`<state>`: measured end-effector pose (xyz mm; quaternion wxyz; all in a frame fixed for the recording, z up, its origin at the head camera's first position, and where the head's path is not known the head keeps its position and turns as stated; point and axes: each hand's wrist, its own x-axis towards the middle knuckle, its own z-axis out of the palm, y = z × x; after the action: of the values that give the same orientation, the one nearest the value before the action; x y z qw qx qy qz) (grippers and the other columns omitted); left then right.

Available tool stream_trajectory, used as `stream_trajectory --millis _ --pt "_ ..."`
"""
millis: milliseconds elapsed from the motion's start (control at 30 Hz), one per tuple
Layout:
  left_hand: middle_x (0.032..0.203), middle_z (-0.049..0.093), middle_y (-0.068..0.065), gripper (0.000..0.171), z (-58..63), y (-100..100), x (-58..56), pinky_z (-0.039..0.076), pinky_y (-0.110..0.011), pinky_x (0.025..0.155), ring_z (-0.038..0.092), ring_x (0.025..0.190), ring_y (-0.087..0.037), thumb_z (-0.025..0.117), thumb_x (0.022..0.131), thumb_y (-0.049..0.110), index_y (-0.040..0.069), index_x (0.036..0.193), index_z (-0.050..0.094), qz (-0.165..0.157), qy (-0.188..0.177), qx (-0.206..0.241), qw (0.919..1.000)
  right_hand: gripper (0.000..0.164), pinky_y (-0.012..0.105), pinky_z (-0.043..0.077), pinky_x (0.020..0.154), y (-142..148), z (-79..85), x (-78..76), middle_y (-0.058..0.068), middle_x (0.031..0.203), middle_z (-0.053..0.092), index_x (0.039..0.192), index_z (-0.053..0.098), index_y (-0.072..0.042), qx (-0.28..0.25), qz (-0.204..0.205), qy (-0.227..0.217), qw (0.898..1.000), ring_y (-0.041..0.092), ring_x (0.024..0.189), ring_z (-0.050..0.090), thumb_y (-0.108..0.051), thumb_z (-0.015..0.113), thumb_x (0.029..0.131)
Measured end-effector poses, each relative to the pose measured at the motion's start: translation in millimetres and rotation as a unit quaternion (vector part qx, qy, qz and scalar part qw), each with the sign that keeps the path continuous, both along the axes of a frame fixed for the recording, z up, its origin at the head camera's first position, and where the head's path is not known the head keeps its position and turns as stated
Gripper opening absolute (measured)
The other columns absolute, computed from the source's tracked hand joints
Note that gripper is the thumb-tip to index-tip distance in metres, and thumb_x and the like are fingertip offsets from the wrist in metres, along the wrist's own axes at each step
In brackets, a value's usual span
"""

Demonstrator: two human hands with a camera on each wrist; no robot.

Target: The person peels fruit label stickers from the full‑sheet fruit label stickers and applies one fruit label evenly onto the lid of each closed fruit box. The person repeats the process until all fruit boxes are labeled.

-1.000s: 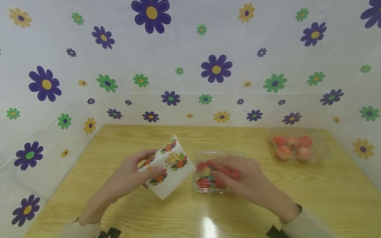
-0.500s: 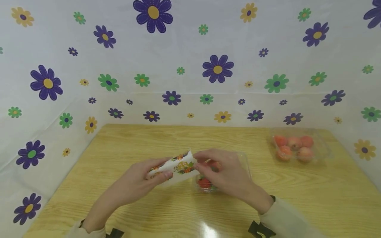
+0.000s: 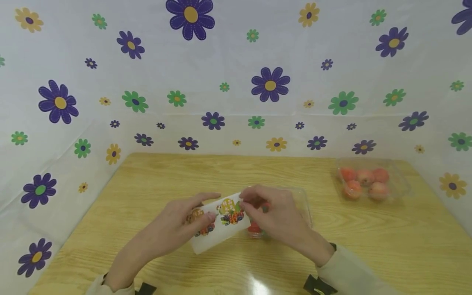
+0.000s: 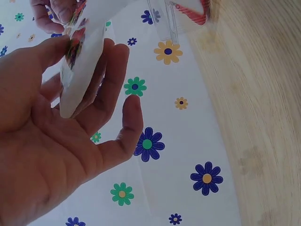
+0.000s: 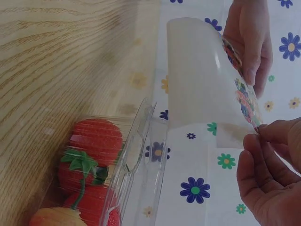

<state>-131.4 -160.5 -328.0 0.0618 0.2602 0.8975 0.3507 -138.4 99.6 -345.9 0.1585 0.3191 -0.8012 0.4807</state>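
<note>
A white sheet of stickers (image 3: 228, 232), printed with colourful fruit clusters, is held above the table between both hands. My left hand (image 3: 164, 229) grips its left part, the thumb on the printed face and fingers behind. My right hand (image 3: 278, 213) pinches the sheet's upper right corner between thumb and fingertips. In the right wrist view, the sheet (image 5: 197, 75) bends in a curve, its plain white back showing. Whether a sticker is lifting at the pinched corner, I cannot tell. Under the right hand stands a clear plastic clamshell box (image 3: 307, 205) with red fruit (image 5: 96, 139), partly hidden.
Another clear plastic box (image 3: 400, 180) with several reddish apples (image 3: 365, 177) stands at the back right of the wooden table (image 3: 155, 176). A white flower-printed cloth (image 3: 228, 53) encloses the table at the back and sides.
My right hand has come left from over the clamshell box to the sheet's corner. The sheet has been turned and bent, then tilted to show its printed face more fully.
</note>
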Motion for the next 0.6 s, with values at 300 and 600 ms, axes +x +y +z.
stream_trajectory --millis 300,600 --pt "0.086 0.071 0.011 0.026 1.6 4.3 3.1 0.054 -0.024 0.061 0.061 0.069 -0.002 0.052 0.108 0.034 0.023 0.123 0.07 -0.018 0.02 0.025 0.9993 0.013 0.021 0.058 0.067 -2.8 -3.5 -0.3 0.003 0.093 0.074 0.095 0.074 -0.007 0.008 0.003 0.017 1.0 0.008 0.076 0.066 -0.002 0.081 0.085" --pt "0.074 0.064 0.013 0.024 5.9 9.5 6.7 0.052 -0.024 0.057 0.056 0.063 -0.001 0.053 0.108 0.031 0.022 0.119 0.073 -0.019 0.025 0.033 0.999 0.014 0.02 0.055 0.067 -7.6 -0.7 5.8 0.002 0.099 0.062 0.092 0.073 -0.01 0.029 -0.032 0.052 0.998 0.01 0.08 0.063 -0.009 0.085 0.084"
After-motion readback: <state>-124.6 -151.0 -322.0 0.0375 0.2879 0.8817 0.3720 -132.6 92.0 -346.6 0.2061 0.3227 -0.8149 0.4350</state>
